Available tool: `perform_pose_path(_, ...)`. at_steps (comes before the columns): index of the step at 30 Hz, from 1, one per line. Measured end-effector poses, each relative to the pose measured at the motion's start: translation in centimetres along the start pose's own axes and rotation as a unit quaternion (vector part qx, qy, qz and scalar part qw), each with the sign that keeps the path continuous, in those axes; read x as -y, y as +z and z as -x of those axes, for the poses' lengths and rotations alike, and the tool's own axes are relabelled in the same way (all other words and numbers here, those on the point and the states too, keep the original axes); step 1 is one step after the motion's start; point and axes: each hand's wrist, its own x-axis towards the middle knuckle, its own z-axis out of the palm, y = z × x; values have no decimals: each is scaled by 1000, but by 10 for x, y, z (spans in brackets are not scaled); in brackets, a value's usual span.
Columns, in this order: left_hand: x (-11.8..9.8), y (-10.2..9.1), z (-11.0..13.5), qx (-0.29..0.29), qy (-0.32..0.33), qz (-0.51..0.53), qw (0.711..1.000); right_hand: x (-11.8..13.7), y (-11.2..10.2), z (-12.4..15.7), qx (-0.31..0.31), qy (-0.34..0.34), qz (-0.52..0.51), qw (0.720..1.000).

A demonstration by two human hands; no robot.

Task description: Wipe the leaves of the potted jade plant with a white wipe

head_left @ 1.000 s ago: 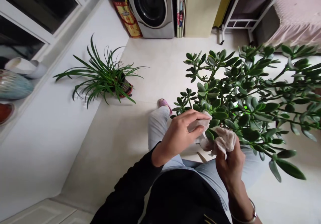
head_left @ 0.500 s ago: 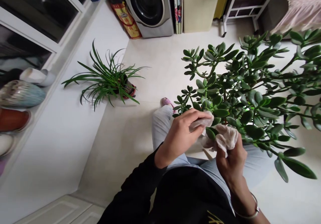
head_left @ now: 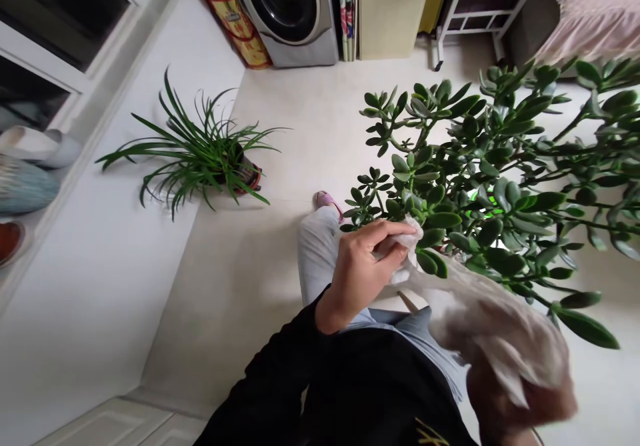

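In left fingers [head_left: 380, 233], white tissue [head_left: 407, 241]

This is someone's home, most likely a glazed utility balcony. A front-loading washing machine [head_left: 285, 13] stands on the pale tiled floor [head_left: 210, 286] straight ahead of the left hand [head_left: 363, 273], and shoes [head_left: 27, 186] line a ledge under the sliding window [head_left: 60, 26] further left, while a metal rack [head_left: 480, 13] draped with pink fabric [head_left: 595, 13] sits beyond the right hand [head_left: 520, 373]
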Motion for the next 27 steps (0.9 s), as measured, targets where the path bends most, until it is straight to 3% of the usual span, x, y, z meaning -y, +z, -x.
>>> perform_pose_path(2,2,0,1,-2,-9,15,1000,16,5,-12,-14,-7,50,999)
perform_pose_path(7,4,3,5,-4,-8,38,999,38,14,-42,81,-64,122,987)
perform_pose_path(10,5,6,7,0,9,46,999,46,15,-51,97,-70,127,985)
perform_pose_path(18,11,7,6,12,50,58,997,60,21,-60,87,-22,113,990)
perform_pose_path(24,13,3,7,25,54,56,997,60,13,-57,132,-55,118,983)
perform_pose_path(27,13,3,8,26,45,56,997,57,12,-56,127,-40,105,986)
